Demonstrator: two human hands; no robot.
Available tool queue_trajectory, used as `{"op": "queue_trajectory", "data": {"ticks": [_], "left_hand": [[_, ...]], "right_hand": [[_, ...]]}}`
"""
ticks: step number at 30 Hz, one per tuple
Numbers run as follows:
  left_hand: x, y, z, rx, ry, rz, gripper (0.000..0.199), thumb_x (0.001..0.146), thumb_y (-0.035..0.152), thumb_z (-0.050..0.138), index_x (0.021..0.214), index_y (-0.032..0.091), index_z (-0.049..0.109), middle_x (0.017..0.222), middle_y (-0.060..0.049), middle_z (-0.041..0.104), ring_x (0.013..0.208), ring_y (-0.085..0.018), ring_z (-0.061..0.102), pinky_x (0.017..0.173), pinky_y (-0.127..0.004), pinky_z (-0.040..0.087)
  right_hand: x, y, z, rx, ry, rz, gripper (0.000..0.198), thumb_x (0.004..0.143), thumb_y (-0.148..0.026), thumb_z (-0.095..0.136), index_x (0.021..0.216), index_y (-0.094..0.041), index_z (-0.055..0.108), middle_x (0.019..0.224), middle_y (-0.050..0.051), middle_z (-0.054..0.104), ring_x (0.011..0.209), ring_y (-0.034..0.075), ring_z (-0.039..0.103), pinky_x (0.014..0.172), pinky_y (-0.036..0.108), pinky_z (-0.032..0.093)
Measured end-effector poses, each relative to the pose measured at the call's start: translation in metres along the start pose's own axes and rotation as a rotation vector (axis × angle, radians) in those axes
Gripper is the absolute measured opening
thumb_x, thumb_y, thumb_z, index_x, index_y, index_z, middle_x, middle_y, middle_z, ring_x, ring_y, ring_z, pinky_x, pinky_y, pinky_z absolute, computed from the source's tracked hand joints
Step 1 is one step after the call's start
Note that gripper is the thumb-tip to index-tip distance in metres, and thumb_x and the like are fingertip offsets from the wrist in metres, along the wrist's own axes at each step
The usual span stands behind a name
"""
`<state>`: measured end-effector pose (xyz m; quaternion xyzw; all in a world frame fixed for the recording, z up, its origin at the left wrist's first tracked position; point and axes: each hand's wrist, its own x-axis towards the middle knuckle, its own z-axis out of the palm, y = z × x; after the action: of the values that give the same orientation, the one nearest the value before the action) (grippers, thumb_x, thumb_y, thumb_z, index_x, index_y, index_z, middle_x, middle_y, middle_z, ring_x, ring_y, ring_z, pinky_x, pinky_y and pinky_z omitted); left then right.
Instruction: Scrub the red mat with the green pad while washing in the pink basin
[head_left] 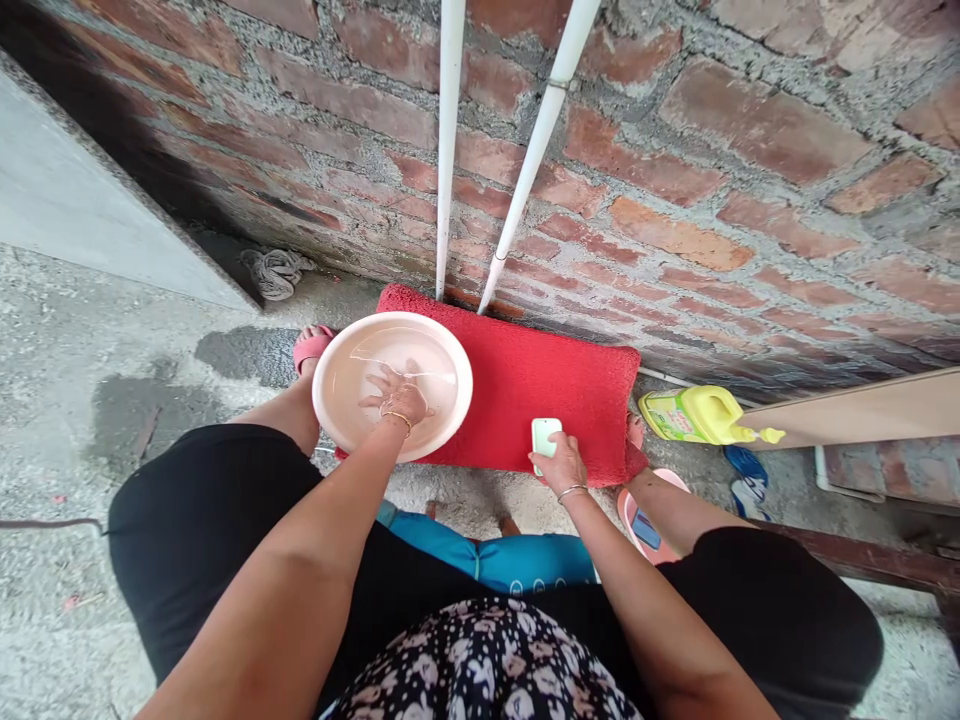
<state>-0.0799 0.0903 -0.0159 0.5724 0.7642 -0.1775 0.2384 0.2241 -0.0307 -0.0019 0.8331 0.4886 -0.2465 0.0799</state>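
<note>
My left hand [405, 395] lies in the water of a pale pink basin [321, 390], with its fingers spread and nothing held. The basin rests on the left part of a thick red mat [517, 380]. Toward the mat's near right part, my right hand [564, 465] grips what looks like a pale green scrub brush [545, 436], a rounded rectangle with a small mark near its top. Its underside is hidden against the mat.
A yellow detergent jug [694, 413] lies on its side to the right. Near my right leg is a pink tub [670, 482] with a bluish thing inside. White pipes [536, 150] run up the brick wall [645, 180]. A coiled rope [277, 272] lies at the left.
</note>
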Motion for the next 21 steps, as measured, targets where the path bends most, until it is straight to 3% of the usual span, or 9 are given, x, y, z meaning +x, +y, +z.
{"op": "queue_trajectory", "data": {"ticks": [10, 14, 17, 21], "left_hand": [[0.007, 0.001, 0.008, 0.006, 0.022, -0.015, 0.122, 0.069, 0.056, 0.080, 0.165, 0.031, 0.008, 0.169, -0.027, 0.006, 0.149, -0.061, 0.006, 0.096, -0.086, 0.031], [0.006, 0.002, 0.007, 0.016, 0.022, -0.025, 0.122, 0.069, 0.055, 0.080, 0.165, 0.029, 0.010, 0.169, -0.028, 0.005, 0.149, -0.060, 0.007, 0.095, -0.086, 0.032], [0.003, 0.002, 0.003, 0.011, 0.015, -0.020, 0.122, 0.068, 0.053, 0.081, 0.165, 0.028, 0.010, 0.169, -0.028, 0.004, 0.149, -0.060, 0.007, 0.096, -0.085, 0.032], [0.000, 0.002, 0.001, -0.023, 0.010, -0.011, 0.124, 0.067, 0.052, 0.082, 0.165, 0.029, 0.010, 0.169, -0.027, 0.005, 0.150, -0.059, 0.008, 0.098, -0.085, 0.031]], "right_hand": [[0.031, 0.111, -0.036, 0.069, 0.081, 0.311, 0.052, 0.066, -0.042, 0.079, 0.111, -0.023, 0.061, 0.114, 0.011, 0.059, 0.102, 0.028, 0.066, 0.083, 0.036, 0.050], [0.032, 0.137, -0.050, 0.095, 0.123, 0.432, 0.048, 0.068, -0.042, 0.076, 0.108, -0.020, 0.061, 0.112, 0.019, 0.061, 0.104, 0.037, 0.066, 0.082, 0.045, 0.051], [0.033, 0.126, -0.054, 0.154, 0.168, 0.489, 0.047, 0.070, -0.046, 0.075, 0.107, -0.020, 0.062, 0.108, 0.020, 0.062, 0.102, 0.038, 0.065, 0.083, 0.048, 0.050], [0.029, 0.053, -0.041, 0.207, 0.170, 0.244, 0.047, 0.068, -0.044, 0.077, 0.107, -0.022, 0.062, 0.112, 0.013, 0.061, 0.100, 0.028, 0.065, 0.086, 0.038, 0.050]]}}
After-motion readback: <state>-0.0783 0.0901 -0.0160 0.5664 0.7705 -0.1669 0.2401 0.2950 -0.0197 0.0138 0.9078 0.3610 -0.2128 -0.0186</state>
